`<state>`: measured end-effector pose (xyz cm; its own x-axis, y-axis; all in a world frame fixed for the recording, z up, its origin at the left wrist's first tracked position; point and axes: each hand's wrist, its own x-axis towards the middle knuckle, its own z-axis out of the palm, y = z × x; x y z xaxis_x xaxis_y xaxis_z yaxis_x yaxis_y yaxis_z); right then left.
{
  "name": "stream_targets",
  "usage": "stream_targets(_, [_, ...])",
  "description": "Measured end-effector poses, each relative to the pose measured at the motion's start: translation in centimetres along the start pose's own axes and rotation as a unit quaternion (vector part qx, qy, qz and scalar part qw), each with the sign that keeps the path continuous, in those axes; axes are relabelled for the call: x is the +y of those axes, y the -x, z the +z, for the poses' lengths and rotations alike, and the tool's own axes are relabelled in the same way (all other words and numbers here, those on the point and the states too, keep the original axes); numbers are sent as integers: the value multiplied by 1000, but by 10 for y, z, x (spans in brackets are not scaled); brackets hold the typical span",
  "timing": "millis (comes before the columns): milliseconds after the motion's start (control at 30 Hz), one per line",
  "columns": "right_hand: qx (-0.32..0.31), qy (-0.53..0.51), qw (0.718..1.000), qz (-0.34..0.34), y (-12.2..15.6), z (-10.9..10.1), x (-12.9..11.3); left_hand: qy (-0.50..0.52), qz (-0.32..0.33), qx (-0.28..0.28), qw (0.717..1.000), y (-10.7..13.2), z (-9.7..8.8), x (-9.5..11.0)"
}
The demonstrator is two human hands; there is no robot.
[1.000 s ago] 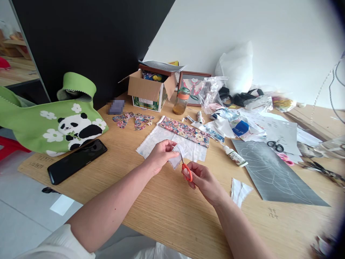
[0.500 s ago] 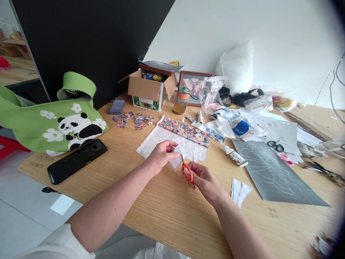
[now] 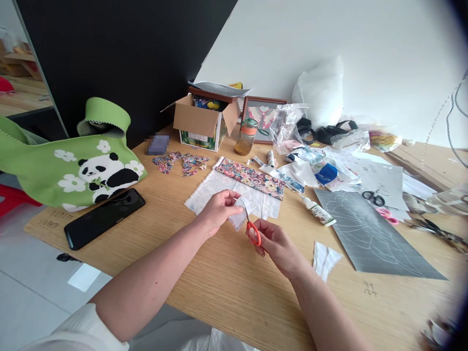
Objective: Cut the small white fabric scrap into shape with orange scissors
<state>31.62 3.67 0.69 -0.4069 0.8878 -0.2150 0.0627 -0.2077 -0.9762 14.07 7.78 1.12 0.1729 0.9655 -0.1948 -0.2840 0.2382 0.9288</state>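
Note:
My left hand (image 3: 222, 210) pinches a small piece of white fabric (image 3: 238, 222) above the wooden table. My right hand (image 3: 272, 240) grips orange-handled scissors (image 3: 253, 234), whose blades reach up to the edge of that piece. Whether the blades are parted is too small to make out. Just behind my hands lies a larger white cloth (image 3: 204, 190), with a folded floral fabric (image 3: 252, 176) on top of it. Another white fabric scrap (image 3: 325, 260) lies to the right of my right forearm.
A glue bottle (image 3: 318, 210) and a dark sheet with white line drawing (image 3: 376, 239) lie to the right. Floral scraps (image 3: 168, 162), an open carton (image 3: 199, 122) and a drink bottle (image 3: 245, 137) stand behind. At left are a phone (image 3: 106, 218) and a green panda bag (image 3: 73, 170).
Hardly anything differs. Both hands stay in place, and the scissors have shifted only very slightly at the white piece.

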Motion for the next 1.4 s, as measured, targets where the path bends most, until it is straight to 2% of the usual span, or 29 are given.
stream_targets(333, [-1, -6, 1000, 1, -1, 0, 0, 11, -8, 10, 1000, 1, 1, 3])
stream_targets(1400, [-12, 7, 1000, -1, -1, 0, 0, -11, -3, -14, 1000, 1, 0, 1])
